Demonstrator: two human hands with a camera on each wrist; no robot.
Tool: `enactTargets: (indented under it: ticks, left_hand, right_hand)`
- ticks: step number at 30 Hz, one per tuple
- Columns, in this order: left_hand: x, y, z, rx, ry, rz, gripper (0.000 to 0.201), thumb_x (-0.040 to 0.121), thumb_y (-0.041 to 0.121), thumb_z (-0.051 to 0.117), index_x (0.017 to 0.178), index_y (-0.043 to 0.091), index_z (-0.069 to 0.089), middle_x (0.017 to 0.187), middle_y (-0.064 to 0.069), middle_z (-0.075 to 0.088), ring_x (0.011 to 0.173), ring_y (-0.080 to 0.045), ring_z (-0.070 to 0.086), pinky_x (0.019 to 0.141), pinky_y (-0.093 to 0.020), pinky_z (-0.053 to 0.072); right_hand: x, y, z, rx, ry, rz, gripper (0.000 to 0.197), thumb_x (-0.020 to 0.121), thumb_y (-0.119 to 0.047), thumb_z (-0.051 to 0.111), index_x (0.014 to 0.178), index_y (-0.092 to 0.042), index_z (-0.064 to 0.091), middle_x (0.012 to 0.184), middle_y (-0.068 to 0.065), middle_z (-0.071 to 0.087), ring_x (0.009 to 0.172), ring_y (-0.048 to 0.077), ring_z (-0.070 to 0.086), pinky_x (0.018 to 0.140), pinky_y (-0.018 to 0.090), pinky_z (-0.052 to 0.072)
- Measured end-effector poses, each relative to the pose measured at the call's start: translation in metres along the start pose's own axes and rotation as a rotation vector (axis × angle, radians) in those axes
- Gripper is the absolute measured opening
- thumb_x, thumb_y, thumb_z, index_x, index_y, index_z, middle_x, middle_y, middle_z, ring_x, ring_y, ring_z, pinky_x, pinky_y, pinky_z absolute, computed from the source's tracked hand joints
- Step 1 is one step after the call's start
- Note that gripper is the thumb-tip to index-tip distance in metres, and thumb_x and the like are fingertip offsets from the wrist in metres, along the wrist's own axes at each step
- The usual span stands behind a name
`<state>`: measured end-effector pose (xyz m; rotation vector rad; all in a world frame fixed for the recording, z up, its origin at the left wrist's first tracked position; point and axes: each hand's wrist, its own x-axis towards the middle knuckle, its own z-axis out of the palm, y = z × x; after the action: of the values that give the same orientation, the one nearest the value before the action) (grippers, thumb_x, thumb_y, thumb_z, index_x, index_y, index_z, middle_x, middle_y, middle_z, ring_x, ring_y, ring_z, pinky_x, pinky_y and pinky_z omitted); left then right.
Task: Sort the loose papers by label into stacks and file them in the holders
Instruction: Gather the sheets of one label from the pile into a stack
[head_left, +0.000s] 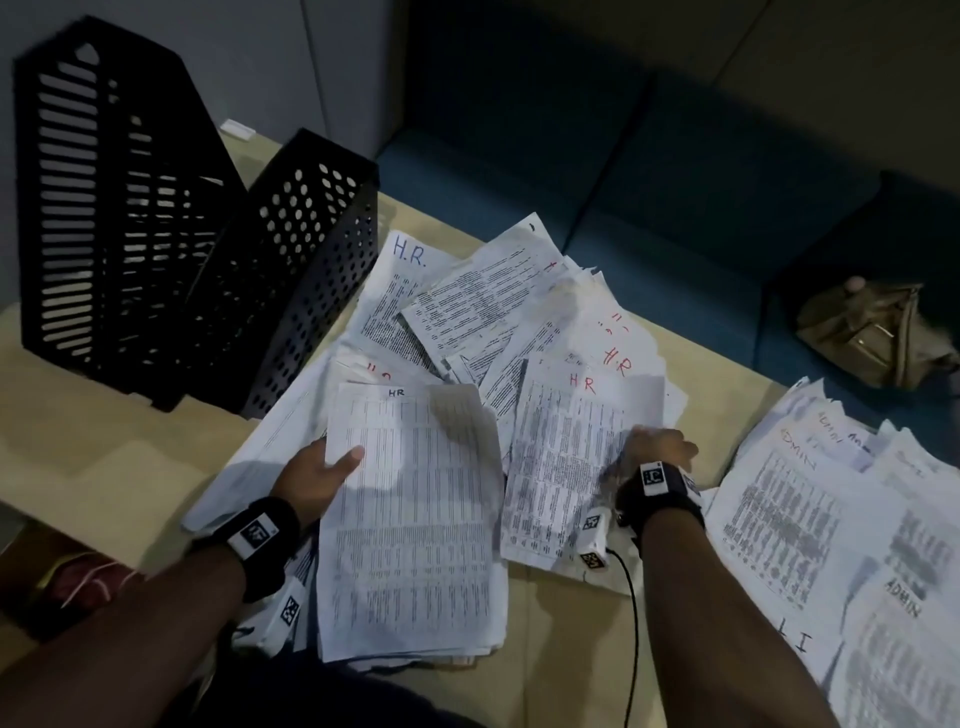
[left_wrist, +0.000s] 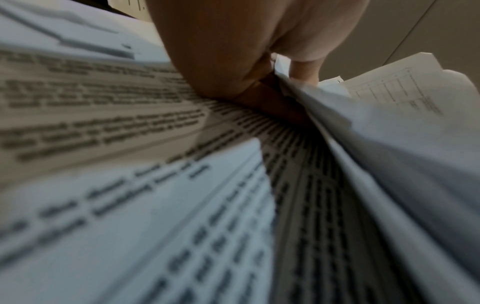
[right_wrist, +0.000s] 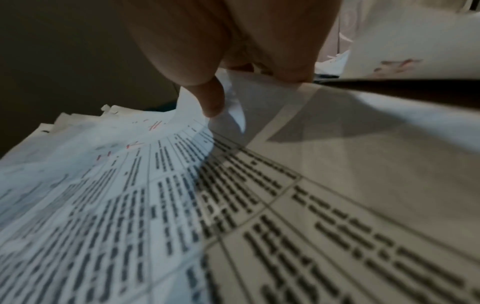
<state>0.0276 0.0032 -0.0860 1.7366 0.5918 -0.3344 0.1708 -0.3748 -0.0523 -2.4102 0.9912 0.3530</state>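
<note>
On the tan table (head_left: 93, 467) by a blue sofa (head_left: 675, 182), the left hand (head_left: 317, 475) grips an HR stack (head_left: 410, 519) lying lengthwise near-to-far, label far; the right hand (head_left: 657, 449) pinches an HR sheet (head_left: 566, 457).

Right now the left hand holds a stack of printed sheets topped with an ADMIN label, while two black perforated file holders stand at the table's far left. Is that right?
Not quite. The head view shows the top sheet of the stack of printed sheets in the left hand labelled HR, not ADMIN. The ADMIN pile lies at the right. The two black perforated file holders do stand at the far left.
</note>
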Motion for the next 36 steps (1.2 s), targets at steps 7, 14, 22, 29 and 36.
enactTargets:
  ticks: [7, 14, 22, 29, 36]
  left_hand:
    - [0.0, 0.001, -0.001, 0.034, 0.005, -0.008, 0.048, 0.091, 0.045, 0.056, 0.134, 0.023, 0.053, 0.124, 0.004, 0.063, 0.115, -0.019, 0.057, 0.101, -0.038, 0.042]
    - [-0.008, 0.012, -0.001, 0.086, 0.008, 0.016, 0.048, 0.096, 0.041, 0.051, 0.139, 0.02, 0.046, 0.131, 0.006, 0.055, 0.117, -0.014, 0.051, 0.098, -0.029, 0.036]
    - [-0.009, 0.02, 0.005, 0.008, 0.106, -0.048, 0.046, 0.095, 0.041, 0.052, 0.134, 0.016, 0.054, 0.131, -0.001, 0.059, 0.122, -0.023, 0.054, 0.105, -0.039, 0.042]
    - [-0.011, 0.043, 0.015, -0.053, 0.114, -0.023, 0.044, 0.096, 0.033, 0.054, 0.132, 0.009, 0.052, 0.126, -0.006, 0.059, 0.118, -0.023, 0.054, 0.094, -0.028, 0.039]
    - [-0.028, 0.055, 0.015, -0.154, 0.024, -0.034, 0.065, 0.066, 0.085, 0.047, 0.112, 0.04, 0.052, 0.119, 0.022, 0.052, 0.116, -0.01, 0.043, 0.101, -0.036, 0.033]
  right_hand:
    - [-0.023, -0.013, -0.007, 0.24, 0.154, -0.003, 0.033, 0.088, -0.013, 0.053, 0.119, -0.015, 0.04, 0.106, 0.022, 0.061, 0.092, 0.04, 0.061, 0.075, 0.04, 0.049]
    - [-0.065, -0.043, -0.117, 0.705, 0.394, -0.602, 0.063, 0.085, 0.006, 0.055, 0.14, -0.006, 0.028, 0.12, 0.004, 0.047, 0.093, -0.012, 0.053, 0.08, 0.0, 0.039]
    - [-0.095, -0.047, -0.144, 0.578, 0.25, -0.766, 0.035, 0.092, -0.019, 0.054, 0.118, 0.004, 0.054, 0.116, 0.019, 0.064, 0.108, 0.031, 0.062, 0.074, 0.016, 0.04]
    - [-0.113, -0.017, -0.004, 0.238, -0.128, -0.359, 0.054, 0.095, -0.046, 0.045, 0.091, 0.003, 0.066, 0.088, 0.025, 0.064, 0.094, 0.038, 0.062, 0.071, 0.03, 0.037]
    - [-0.146, -0.013, 0.051, 0.138, -0.253, -0.38, 0.082, 0.074, -0.081, 0.014, 0.059, -0.01, 0.051, 0.064, 0.009, 0.054, 0.063, 0.025, 0.048, 0.054, 0.028, 0.03]
